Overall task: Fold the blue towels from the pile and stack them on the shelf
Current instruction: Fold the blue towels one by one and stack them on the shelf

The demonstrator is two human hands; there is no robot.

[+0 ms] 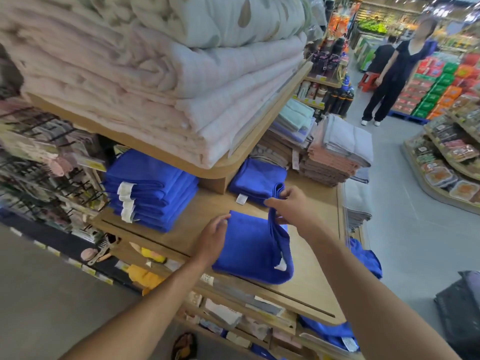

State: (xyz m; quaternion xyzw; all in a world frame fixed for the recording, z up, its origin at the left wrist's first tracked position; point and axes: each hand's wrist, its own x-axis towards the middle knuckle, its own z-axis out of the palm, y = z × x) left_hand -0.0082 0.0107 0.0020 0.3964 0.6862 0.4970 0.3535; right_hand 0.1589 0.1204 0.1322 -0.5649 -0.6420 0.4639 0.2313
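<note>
Head view: left grip point(212, 237) lies flat, released, on the blue towel point(249, 253) on the shelf point(314, 268); right grip point(293, 207) apparently pinches its raised fold.

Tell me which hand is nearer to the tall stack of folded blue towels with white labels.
Left. The left hand rests on the towel being folded, right of the stack; the right hand, pinching that towel's edge, is farther right.

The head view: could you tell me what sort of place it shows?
Probably a supermarket: folded blue towels stacked on a wooden display shelf, boxed goods and packaged food across the aisle.
</note>
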